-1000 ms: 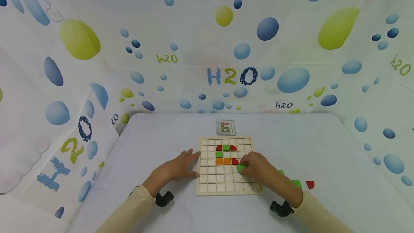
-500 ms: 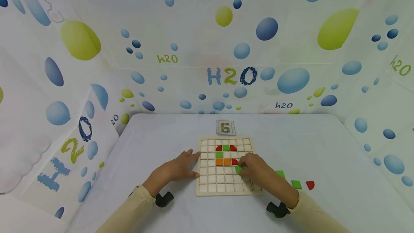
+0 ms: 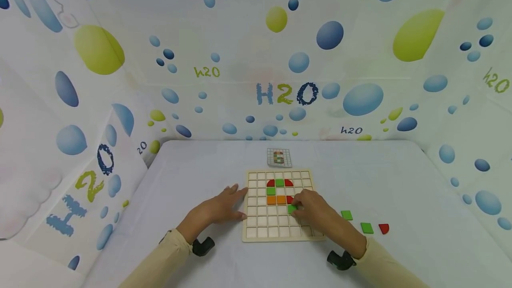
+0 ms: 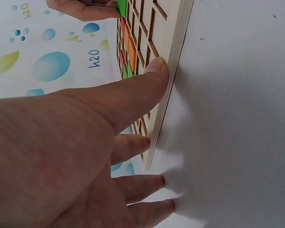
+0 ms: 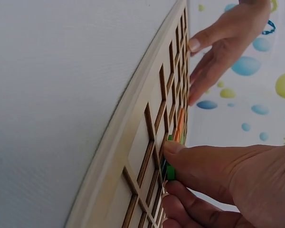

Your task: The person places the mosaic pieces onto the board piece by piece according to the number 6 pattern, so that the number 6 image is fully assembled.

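Note:
A wooden grid board [image 3: 262, 233] lies flat on the white table. My right hand [image 3: 318, 210] pinches a green square tile [image 3: 292, 209] between thumb and fingers, down at a cell just below a red rounded tile [image 3: 290, 199]. In the right wrist view the thumb presses on the green tile [image 5: 170, 172], which sits at the grid ribs. My left hand [image 3: 222, 206] rests at the board's left edge, fingers spread, thumb tip on the wooden rim [image 4: 173, 52]. Placed tiles include an orange square [image 3: 271, 200], a green square [image 3: 279, 182] and a red rounded one [image 3: 270, 183].
Right of the board lie two loose green tiles, one nearer [image 3: 366, 228] and one farther [image 3: 346, 215], plus a red rounded tile [image 3: 384, 228]. Behind the board is a small pattern card [image 3: 278, 158] with a gridded coloured figure. A printed curtain [image 3: 240, 48] hangs behind the table.
My right hand has shifted slightly left with the green tile, into line under the red rounded tile. The loose green tiles now show fully beside the forearm. My left hand has stayed still.

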Tool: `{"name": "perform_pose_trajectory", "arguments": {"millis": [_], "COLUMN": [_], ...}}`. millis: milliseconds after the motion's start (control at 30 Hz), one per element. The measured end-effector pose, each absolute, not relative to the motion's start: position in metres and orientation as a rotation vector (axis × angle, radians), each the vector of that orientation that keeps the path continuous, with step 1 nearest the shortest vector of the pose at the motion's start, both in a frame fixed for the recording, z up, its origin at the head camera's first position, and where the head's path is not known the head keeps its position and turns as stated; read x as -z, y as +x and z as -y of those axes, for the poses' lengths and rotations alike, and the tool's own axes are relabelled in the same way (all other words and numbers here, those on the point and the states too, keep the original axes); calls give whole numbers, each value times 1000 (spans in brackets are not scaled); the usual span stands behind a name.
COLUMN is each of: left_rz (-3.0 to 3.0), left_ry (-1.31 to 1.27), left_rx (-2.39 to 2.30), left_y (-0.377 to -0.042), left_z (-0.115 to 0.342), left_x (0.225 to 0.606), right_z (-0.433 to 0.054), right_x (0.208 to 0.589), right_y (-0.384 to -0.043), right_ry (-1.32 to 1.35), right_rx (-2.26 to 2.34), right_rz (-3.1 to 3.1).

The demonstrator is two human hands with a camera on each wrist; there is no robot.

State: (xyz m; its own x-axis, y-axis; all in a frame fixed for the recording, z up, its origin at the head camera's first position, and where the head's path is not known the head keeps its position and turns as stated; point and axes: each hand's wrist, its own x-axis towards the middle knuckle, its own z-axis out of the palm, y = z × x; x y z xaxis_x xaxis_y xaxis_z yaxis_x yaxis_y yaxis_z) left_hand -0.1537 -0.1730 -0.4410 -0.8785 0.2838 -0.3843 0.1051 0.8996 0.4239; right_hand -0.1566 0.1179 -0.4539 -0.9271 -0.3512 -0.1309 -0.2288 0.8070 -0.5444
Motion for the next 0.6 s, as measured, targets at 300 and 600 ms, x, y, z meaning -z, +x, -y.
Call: {"name": "perform_pose_trajectory", "arguments": {"millis": [300,600], "left_rz": [-2615,-2616], "left_ry": [270,287], "left_rx": [-538,-529], "left_y": [-153,-154], "left_z": [171,171], "left_x": [436,438], "right_z": [-121,-122], "right_x": [457,459], "right_y": [-157,-155], "right_ry": [-495,-498], "right_rx": [783,811], "right_rz": [-2784,-2794]}}
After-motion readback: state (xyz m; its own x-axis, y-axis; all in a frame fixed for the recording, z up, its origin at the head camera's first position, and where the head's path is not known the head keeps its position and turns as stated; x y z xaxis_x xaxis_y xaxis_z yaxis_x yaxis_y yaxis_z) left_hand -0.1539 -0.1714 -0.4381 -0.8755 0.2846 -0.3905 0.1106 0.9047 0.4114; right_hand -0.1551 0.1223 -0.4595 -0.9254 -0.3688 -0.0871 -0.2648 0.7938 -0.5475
